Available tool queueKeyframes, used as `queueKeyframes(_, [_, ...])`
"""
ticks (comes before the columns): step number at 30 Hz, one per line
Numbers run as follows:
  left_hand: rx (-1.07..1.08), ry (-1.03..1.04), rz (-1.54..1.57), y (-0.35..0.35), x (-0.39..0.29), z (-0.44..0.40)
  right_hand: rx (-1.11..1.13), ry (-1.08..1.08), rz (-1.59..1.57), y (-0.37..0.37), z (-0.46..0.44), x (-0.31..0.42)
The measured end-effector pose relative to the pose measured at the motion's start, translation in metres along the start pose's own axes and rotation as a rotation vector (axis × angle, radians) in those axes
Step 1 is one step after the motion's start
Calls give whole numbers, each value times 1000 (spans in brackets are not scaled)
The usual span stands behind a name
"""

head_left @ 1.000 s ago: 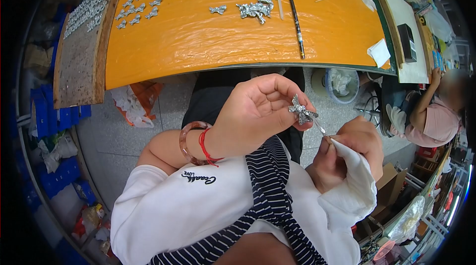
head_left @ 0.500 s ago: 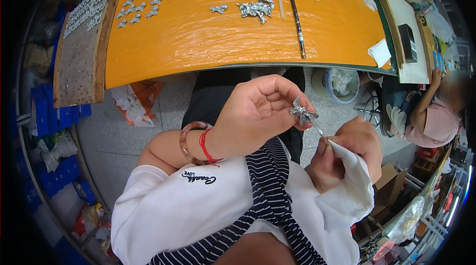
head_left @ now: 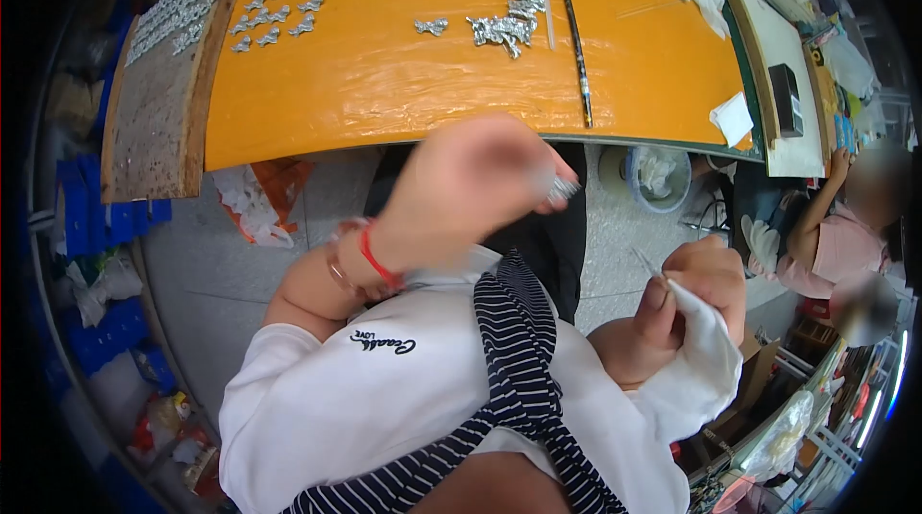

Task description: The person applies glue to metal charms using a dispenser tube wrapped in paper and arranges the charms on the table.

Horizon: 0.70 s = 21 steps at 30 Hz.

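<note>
My left hand (head_left: 471, 173), blurred by motion, is raised near the table's front edge. Its fingers are closed on a small silver metal piece (head_left: 561, 189), which is partly hidden. Lower on the right, my right hand (head_left: 706, 288) pinches a thin pointed tool (head_left: 645, 262) with its tip toward the upper left. A white cloth (head_left: 706, 346) hangs from that same hand. On the table, similar silver pieces (head_left: 279, 12) are spaced out at the left. A pile of silver pieces (head_left: 504, 31) lies near the middle, with a single piece (head_left: 431, 27) beside it.
The orange tabletop (head_left: 384, 101) carries a dark pen-like stick (head_left: 578, 62), a clear rod (head_left: 546, 0) and crumpled tissues (head_left: 709, 0). A board (head_left: 154, 120) at left holds rows of silver pieces. Below stands a bin (head_left: 658, 173); another person (head_left: 836, 240) sits at right.
My left hand has moved up and left with the silver piece, away from the pointed tool. My right hand has shifted slightly right, still holding tool and cloth.
</note>
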<state>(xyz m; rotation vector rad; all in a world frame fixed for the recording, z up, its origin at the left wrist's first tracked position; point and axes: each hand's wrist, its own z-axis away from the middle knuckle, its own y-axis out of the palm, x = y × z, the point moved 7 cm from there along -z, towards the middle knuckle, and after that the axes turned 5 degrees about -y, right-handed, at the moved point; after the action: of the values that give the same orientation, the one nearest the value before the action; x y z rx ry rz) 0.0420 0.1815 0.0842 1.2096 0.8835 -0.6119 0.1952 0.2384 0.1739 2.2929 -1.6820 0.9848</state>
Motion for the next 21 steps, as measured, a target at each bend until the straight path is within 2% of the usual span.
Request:
queueKeyframes(2, [-157, 63, -325, -40, -11, -5, 117, 39, 86, 2, 1, -13])
queueKeyframes(4, [-408, 126, -765, -85, -28, -4, 99, 15, 98, -1, 5, -24])
queueKeyframes(5, [-498, 227, -968, -104, -34, -2, 94, 65, 127, 0, 4, -30])
queueKeyframes(6, [-518, 236, -972, -119, -34, -1, 89, 114, 155, -3, 8, -39])
queueKeyframes(8, [-658, 243, -1339, -134, -44, 5, 73, 108, 108, 2, 11, -46])
queueKeyframes(9, [-686, 181, -1180, -143, -43, 8, 64, 138, 69, 4, 14, -51])
queueKeyframes(10, [-698, 188, -1181, -147, -47, 11, 55, 169, 33, 6, 17, -55])
queueKeyframes(12, [-634, 284, -1427, -147, -55, 15, 49, 194, -6, 11, 19, -60])
queueKeyframes(13, [-647, 290, -1427, -151, -60, 18, 54, 198, -21, 14, 17, -60])
queueKeyframes(15, [-455, 305, -1394, -150, -61, 20, 68, 187, -31, 15, 16, -62])
queueKeyframes(16, [-467, 307, -1396, -151, -65, 23, 72, 180, -39, 14, 17, -63])
queueKeyframes(18, [-328, 310, -1495, -144, -65, 24, 84, 254, -35, 12, 22, -71])
queueKeyframes(21, [-410, 232, -1347, -144, -65, 25, 87, 271, -23, 15, 24, -72])
